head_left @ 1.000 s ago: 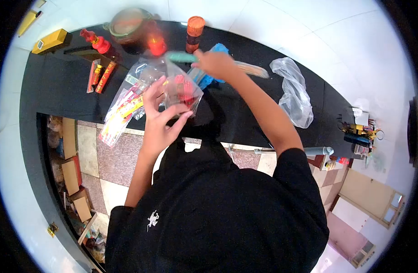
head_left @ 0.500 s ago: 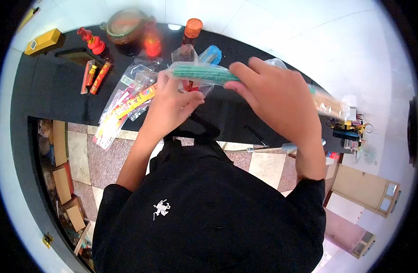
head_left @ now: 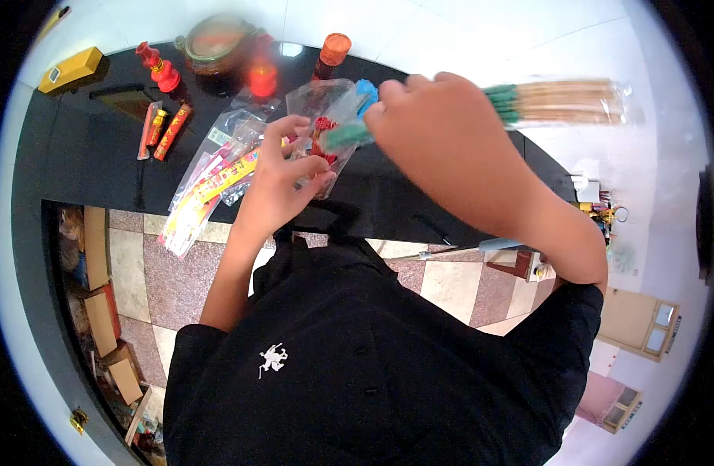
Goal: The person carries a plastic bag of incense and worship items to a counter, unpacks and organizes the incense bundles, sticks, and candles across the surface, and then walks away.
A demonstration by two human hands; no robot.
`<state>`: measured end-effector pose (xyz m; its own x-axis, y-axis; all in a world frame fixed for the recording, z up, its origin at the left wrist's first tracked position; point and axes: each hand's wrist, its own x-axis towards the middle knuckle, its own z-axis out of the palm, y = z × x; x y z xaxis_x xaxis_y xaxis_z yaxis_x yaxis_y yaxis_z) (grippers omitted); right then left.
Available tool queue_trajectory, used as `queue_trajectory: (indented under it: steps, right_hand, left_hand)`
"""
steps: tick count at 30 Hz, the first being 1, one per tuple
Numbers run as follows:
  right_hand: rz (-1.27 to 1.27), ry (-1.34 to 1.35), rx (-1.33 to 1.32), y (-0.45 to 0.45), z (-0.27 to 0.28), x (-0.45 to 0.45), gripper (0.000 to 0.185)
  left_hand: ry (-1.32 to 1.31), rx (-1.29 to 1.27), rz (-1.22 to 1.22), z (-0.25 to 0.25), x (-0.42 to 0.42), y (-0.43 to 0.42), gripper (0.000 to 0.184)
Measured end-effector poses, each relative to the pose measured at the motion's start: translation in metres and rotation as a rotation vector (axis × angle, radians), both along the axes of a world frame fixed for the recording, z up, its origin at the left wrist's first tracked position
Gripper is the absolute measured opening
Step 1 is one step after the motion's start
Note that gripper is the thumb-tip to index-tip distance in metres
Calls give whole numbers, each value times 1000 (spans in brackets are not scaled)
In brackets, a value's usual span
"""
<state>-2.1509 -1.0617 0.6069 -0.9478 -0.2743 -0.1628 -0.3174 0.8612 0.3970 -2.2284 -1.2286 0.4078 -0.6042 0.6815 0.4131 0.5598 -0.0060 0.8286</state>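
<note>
My right hand (head_left: 450, 147) is closed around a bundle of incense sticks (head_left: 574, 102), green along one part with bare tan sticks pointing right, in a clear wrapper. The bundle's green end sticks out to the left of my fist, slightly blurred. My left hand (head_left: 283, 175) has its fingers spread beside a clear plastic bag (head_left: 337, 101) with something red (head_left: 322, 136) in or behind it. Whether the fingertips touch the bag I cannot tell. Behind my right hand a blue wrapper (head_left: 366, 93) partly shows.
Left of my left hand lie clear packets with a yellow and red label (head_left: 229, 175). Farther back on the black counter (head_left: 101, 175) stand a lidded pot (head_left: 217, 46), a red candle (head_left: 262, 80), a red lamp-like ornament (head_left: 161, 70), an orange-topped canister (head_left: 335, 50) and a yellow box (head_left: 71, 70).
My right hand has turned and moved the incense bundle to the right, away from my left hand. My left hand's fingers have spread apart. The clear bag shows more fully now.
</note>
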Motion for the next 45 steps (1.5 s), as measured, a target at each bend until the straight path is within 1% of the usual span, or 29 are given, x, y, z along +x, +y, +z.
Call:
queue_trajectory:
  steps: [1, 3, 7, 10, 11, 13, 14, 16, 17, 18, 19, 21, 22, 23, 25, 27, 28, 31, 32, 35, 37, 39, 40, 41, 42, 43, 45]
  right_hand:
    - [30, -26, 27, -8, -2, -4, 12]
    - [88, -59, 84, -21, -12, -13, 10]
    - [157, -118, 164, -22, -59, -35, 9]
    - [136, -182, 248, -31, -38, -42, 13]
    - [126, -202, 285, -35, -24, -44, 14]
    - [205, -98, 148, -25, -8, -42, 18]
    - [238, -46, 80, -18, -5, -42, 20]
    - [282, 104, -143, -2, -19, -45, 15]
    - [302, 181, -253, 3, -24, -47, 12]
    - [210, 164, -263, 8, -27, -49, 23]
    - [57, 147, -340, 10, -30, -46, 33]
    - [-245, 113, -485, 20, -43, -35, 54]
    - [-231, 171, -537, 39, -74, -22, 72]
    - [-340, 60, -741, 37, -81, -10, 81]
    - [-491, -42, -1187, 43, -125, 10, 80]
    - [-650, -10, -1629, 50, -186, 20, 68]
    - [-632, 113, -1498, 54, -208, 22, 46]
    - [-793, 207, -1427, 42, -203, 26, 32]
    - [-691, 321, -1498, 36, -199, 28, 27]
    - [-781, 429, -1471, 34, -201, 34, 32]
    - [-846, 448, -1563, 39, -215, 42, 28]
    - [-923, 418, -1645, 50, -231, 54, 28]
    - [-974, 457, -1743, 55, -239, 59, 29]
    - [-1009, 480, -1735, 70, -262, 68, 25]
    - [-1071, 480, -1803, 82, -273, 76, 22]
    - [-1138, 481, -1870, 94, -283, 84, 19]
    - [-1243, 609, -2028, 124, -307, 98, 17]
  left_hand:
    - [-36, 57, -22, 0, -1, 1, 16]
    - [-21, 75, -46, -2, -1, 3, 16]
    - [55, 99, -22, -8, 6, 4, 17]
    - [120, 157, 68, -12, 5, 4, 40]
    - [-32, 285, 58, -19, 8, 7, 50]
    - [-340, 537, 36, -38, 13, 15, 70]
    - [-378, 481, 23, -39, 12, 13, 76]
    - [-449, 373, -5, -43, 5, 9, 89]
    - [-419, 303, -57, -46, 0, 8, 84]
    - [-389, 234, -109, -50, -6, 8, 78]
    - [-360, 165, -159, -54, -11, 9, 73]
    - [-440, 104, -191, -73, -13, 15, 61]
    - [-478, 74, -200, -79, -13, 17, 55]
    - [-520, 104, -198, -79, -16, 20, 49]
    - [-616, 152, -199, -79, -15, 24, 39]
    - [-656, 106, -221, -86, -22, 28, 39]
    - [-675, 80, -232, -88, -25, 31, 38]
    - [-649, 143, -317, -70, -28, 38, 38]
    - [-611, 99, -322, -63, -28, 40, 38]
    - [-718, -18, -454, -65, -33, 60, 38]
    - [-721, -9, -501, -75, -24, 77, 37]
    - [-703, -3, -544, -96, -14, 100, 40]
    - [-723, -42, -510, -112, -8, 111, 42]
    - [-744, -84, -478, -131, -1, 122, 44]
    - [-766, -127, -448, -147, 3, 126, 46]
    - [-732, -207, -485, -159, 5, 123, 48]
    - [-661, -367, -571, -179, 10, 119, 53]
